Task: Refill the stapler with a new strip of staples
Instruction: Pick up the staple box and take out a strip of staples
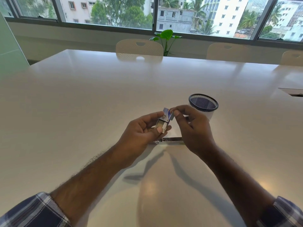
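Note:
My left hand (pixel 139 130) holds a small open staple box (pixel 162 123) above the table, thumb on its near edge. The box has a white tray and a blue printed flap. My right hand (pixel 193 126) pinches a short grey strip of staples (pixel 171 116) between thumb and forefinger, right beside the box's top. Below both hands the metal stapler (pixel 170 140) lies on the white table (pixel 82 104), its silver rail showing; much of it is hidden by my hands.
A black mesh pen cup (pixel 204 104) stands just behind my right hand. Beige chairs (pixel 139 47) line the table's far side, with a green plant (pixel 167 36) by the window. A cable hatch (pixel 293 92) is set in the table at the right.

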`<action>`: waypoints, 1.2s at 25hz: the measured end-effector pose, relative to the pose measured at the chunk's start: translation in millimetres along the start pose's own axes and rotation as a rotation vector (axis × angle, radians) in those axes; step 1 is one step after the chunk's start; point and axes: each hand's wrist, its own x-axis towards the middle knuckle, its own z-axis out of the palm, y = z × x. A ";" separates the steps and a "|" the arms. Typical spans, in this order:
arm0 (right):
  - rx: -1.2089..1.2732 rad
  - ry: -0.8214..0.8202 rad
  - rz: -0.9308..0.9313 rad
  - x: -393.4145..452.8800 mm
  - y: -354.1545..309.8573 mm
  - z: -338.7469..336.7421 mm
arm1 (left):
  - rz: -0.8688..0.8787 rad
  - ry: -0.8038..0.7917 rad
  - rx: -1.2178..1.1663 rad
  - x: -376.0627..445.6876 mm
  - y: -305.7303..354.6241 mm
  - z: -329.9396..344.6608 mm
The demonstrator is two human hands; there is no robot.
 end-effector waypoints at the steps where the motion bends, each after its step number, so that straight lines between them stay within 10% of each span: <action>1: 0.019 -0.004 0.012 0.2 1.1 1.3 | 0.009 0.020 -0.004 0.5 -0.2 -0.1; 15: 0.273 -0.051 0.035 -3.0 -4.0 8.7 | 0.029 0.167 0.039 0.2 7.2 -1.7; 30: 0.394 -0.075 0.125 -3.8 -10.3 8.1 | 0.210 0.129 0.591 10.3 19.3 -29.6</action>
